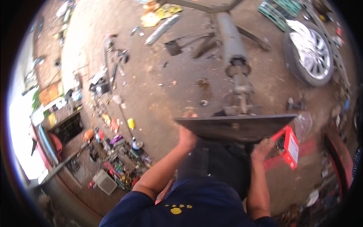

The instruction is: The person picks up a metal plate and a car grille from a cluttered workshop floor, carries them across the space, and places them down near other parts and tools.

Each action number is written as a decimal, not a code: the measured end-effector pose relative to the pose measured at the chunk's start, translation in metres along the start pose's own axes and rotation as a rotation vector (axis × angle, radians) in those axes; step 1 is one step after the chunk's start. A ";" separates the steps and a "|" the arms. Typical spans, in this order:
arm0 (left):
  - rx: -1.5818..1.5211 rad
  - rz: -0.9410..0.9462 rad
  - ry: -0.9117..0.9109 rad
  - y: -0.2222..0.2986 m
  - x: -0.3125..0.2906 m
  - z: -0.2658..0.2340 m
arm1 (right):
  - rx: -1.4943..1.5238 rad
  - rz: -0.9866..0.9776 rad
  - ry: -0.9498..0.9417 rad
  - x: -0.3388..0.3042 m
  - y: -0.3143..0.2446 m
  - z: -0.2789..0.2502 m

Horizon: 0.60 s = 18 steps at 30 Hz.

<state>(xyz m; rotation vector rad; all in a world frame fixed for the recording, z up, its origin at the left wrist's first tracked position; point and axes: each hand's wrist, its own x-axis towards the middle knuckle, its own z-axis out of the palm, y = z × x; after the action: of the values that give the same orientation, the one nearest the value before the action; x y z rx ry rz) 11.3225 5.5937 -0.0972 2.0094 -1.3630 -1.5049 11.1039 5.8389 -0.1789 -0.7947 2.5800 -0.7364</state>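
Note:
A dark, flat metal plate (pixel 234 128) lies crosswise in front of my waist, its long edge facing away from me. My left hand (pixel 187 133) grips its left end, with some fingers hidden behind it. At the plate's lower right edge, my right hand (pixel 261 150) is closed on it. Beyond the plate, a long grey metal column (pixel 228 38) with a jointed rod at its near end runs away from me over the ground. The plate hides how the rod ends, so I cannot tell whether the two are joined.
A red and white box (pixel 292 148) is to the right of my right hand. A wheel with a tire (pixel 325 72) lies at the far right, near a green tool case (pixel 278 13). Tools and bottles, including a yellow can (pixel 131 123), litter the ground at left.

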 end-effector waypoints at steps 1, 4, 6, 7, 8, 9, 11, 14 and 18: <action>0.101 0.190 -0.015 -0.002 -0.007 0.003 | -0.204 -0.214 0.096 -0.012 0.024 0.001; 0.553 0.689 0.065 -0.008 -0.030 0.016 | -0.841 -0.531 0.095 -0.034 0.089 -0.007; -0.019 0.321 0.032 -0.016 -0.043 0.032 | -0.927 -0.513 0.075 -0.038 0.122 -0.009; -0.225 0.116 0.000 -0.020 -0.048 0.040 | -0.818 -0.481 0.055 -0.035 0.134 -0.008; -0.339 0.054 0.016 -0.025 -0.053 0.046 | -0.689 -0.489 0.116 -0.035 0.141 -0.006; -0.339 -0.032 0.001 -0.030 -0.056 0.051 | -0.546 -0.519 0.146 -0.032 0.147 -0.004; -0.362 0.024 0.007 -0.037 -0.061 0.059 | -0.449 -0.335 -0.099 -0.024 0.147 -0.001; -0.274 0.092 0.052 -0.042 -0.072 0.070 | -0.566 -0.583 0.155 -0.023 0.130 -0.011; -0.306 0.042 0.056 -0.043 -0.081 0.083 | -0.310 -0.481 0.063 -0.004 0.098 -0.012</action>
<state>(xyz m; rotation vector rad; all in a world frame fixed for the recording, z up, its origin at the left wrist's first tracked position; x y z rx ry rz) 11.2721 5.7052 -0.1135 1.8071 -1.0709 -1.5217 11.0609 5.9149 -0.2241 -1.5463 2.6171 -0.4900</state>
